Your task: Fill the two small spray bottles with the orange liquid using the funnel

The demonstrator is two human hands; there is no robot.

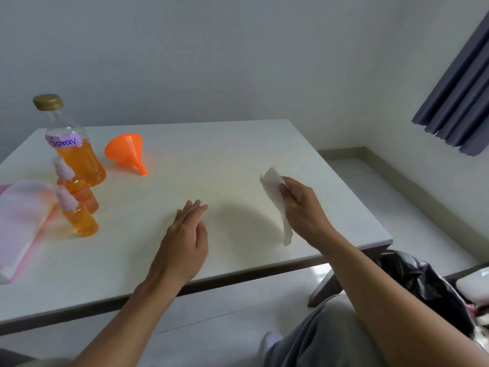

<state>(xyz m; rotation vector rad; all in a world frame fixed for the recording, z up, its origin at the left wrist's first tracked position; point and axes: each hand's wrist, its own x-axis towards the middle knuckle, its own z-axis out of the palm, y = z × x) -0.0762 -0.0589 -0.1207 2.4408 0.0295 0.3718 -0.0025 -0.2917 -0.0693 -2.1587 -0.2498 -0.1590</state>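
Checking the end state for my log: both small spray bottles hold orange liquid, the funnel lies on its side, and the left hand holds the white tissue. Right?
Not quite. The head view shows the right hand gripping the white tissue; the left hand lies open on the table. The small spray bottles do hold orange liquid, and the funnel lies on its side.

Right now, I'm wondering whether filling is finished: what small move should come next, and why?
Probably drop the white tissue from the right hand into the black bag. The near spray bottle and the far spray bottle both hold orange liquid with pump tops on, the large bottle is capped, and the funnel lies on its side, so filling looks done.
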